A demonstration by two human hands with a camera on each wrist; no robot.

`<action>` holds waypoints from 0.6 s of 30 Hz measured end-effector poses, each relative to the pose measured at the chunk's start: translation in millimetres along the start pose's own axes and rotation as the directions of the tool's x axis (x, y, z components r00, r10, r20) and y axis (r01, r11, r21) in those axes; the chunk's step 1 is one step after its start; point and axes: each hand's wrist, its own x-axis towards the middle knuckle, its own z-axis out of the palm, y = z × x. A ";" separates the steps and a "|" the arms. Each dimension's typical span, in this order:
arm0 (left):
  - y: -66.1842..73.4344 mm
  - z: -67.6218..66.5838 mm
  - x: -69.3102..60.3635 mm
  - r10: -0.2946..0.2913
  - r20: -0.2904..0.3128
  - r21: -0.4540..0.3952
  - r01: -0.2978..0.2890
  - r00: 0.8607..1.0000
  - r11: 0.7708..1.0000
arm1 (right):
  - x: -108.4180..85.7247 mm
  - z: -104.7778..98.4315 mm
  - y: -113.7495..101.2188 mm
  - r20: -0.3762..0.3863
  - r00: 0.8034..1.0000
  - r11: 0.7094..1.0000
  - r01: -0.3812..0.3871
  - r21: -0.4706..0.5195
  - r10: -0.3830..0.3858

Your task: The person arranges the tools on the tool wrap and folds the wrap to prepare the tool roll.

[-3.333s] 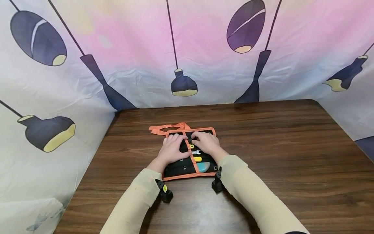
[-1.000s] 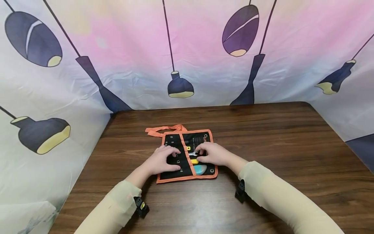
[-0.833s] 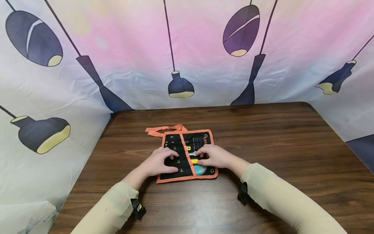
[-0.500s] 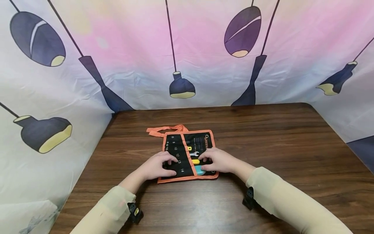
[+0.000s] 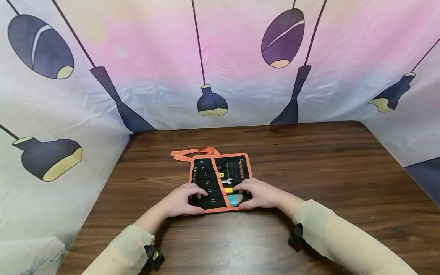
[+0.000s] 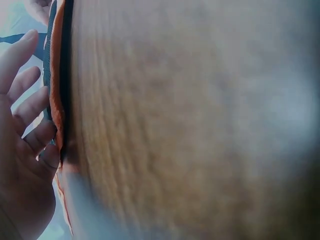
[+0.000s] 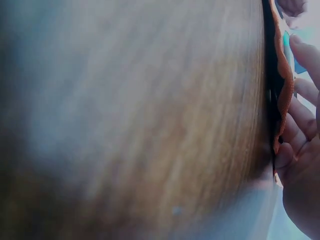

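A black tool pouch (image 5: 214, 172) with orange edging lies unrolled in the head view, its pockets numbered. From the pockets stick out a small yellow end (image 5: 221, 175), an open-ended wrench (image 5: 228, 181), a yellow handle (image 5: 228, 190) and a teal-and-grey tool (image 5: 235, 200). My left hand (image 5: 180, 199) rests at the pouch's lower left corner, fingers loosely bent over the cloth. Over the lower right corner lies my right hand (image 5: 262, 194), its thumb beside the teal tool. The wrist views show both hands at the orange edge (image 7: 285, 85), holding no tool.
An orange tie strap (image 5: 192, 152) trails from the pouch's far left corner. The brown wooden table (image 5: 326, 164) extends widely to the right and behind. A patterned cloth backdrop (image 5: 144, 91) hangs at the far edge and the left side.
Both hands have slid toward the near edge of the pouch, the left from its middle, the right down past the wrench and yellow handle. The tools stay in their pockets.
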 end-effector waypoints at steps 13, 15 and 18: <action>2.1 5.1 -1.0 0.009 0.052 0.030 -0.011 0.999 1.000 | -6.9 8.1 -2.8 -0.030 0.999 1.000 -0.021 -0.022 0.020; 2.9 5.5 -0.2 0.023 0.053 0.039 -0.025 0.998 0.999 | -6.8 9.2 -3.3 -0.036 0.999 0.999 -0.026 -0.026 0.025; 4.3 5.6 0.5 0.034 0.062 0.052 -0.037 0.998 0.998 | -6.3 11.1 -4.0 -0.046 0.999 0.999 -0.026 -0.024 0.025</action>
